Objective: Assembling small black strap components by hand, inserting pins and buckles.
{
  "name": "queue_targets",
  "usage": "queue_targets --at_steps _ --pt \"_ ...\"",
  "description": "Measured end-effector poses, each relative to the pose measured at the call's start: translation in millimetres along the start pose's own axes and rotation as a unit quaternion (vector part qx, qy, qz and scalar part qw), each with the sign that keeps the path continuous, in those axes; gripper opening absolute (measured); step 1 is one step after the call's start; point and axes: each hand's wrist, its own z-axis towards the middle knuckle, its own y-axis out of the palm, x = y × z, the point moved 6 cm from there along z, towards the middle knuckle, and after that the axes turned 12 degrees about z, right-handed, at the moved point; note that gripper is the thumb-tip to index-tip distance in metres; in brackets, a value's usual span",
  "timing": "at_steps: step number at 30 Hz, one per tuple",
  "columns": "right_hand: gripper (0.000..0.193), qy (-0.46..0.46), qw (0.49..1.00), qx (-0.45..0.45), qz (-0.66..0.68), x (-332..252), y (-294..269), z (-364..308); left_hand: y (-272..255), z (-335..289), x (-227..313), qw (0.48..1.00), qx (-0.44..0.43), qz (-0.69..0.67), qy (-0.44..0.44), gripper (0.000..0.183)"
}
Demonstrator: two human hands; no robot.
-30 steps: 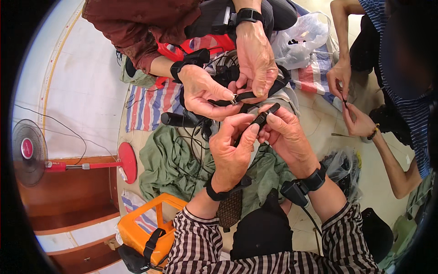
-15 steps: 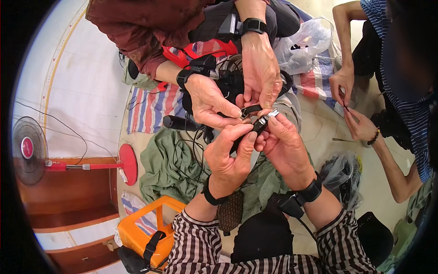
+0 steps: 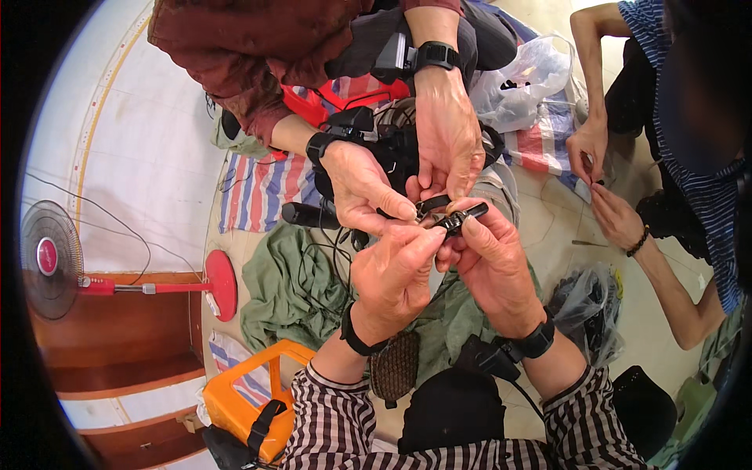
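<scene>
A short black strap with a shiny buckle-like piece (image 3: 453,222) is held up between my hands in the middle of the view. My left hand (image 3: 389,270) pinches its left end between thumb and forefinger. My right hand (image 3: 495,266) grips the other end, the thumb on top and the strap's black tip sticking out past it. Just beyond, a person facing me holds a similar black strap (image 3: 433,204) between a left-side hand (image 3: 356,176) and a right-side hand (image 3: 448,129), very close to my fingertips. Whether the two straps touch, I cannot tell.
Green cloth (image 3: 286,278) and black cables lie below the hands. An orange plastic frame (image 3: 227,392) stands at lower left, a red fan (image 3: 223,286) farther left. Clear plastic bags (image 3: 587,305) lie right. Another person's hands (image 3: 615,211) work at the right.
The strap has turned in my fingers: its silvery end no longer shows at the right, and a black tip does instead. My left fingers have closed in nearer the buckle-like piece.
</scene>
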Motion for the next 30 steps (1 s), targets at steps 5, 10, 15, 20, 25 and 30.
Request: queue_targets --at_steps 5,10,15,20,25,30 --pt "0.022 0.004 1.000 -0.006 0.018 3.1 2.0 0.6 -5.0 4.5 5.1 0.999 -0.002 0.040 0.022 0.024" --pt "0.023 0.010 1.000 -0.013 0.002 2.4 -2.2 2.3 -3.5 4.9 4.7 0.997 -0.009 0.069 0.038 0.030" --pt "0.024 0.006 1.000 -0.010 -0.004 3.3 0.6 2.4 -2.8 2.2 2.4 0.996 -0.030 0.081 0.038 0.034" --pt "0.024 0.003 1.000 -0.007 -0.009 2.6 0.3 0.8 -1.9 2.6 2.6 0.997 -0.022 0.063 0.035 0.029" --pt "0.024 0.010 1.000 0.001 -0.008 4.2 -2.1 0.7 -1.1 3.1 1.8 0.998 -0.024 0.059 0.027 0.021" --pt "0.024 0.016 1.000 -0.002 -0.008 4.2 0.2 -1.2 -2.8 -0.1 -1.4 0.999 -0.027 0.038 0.016 0.031"
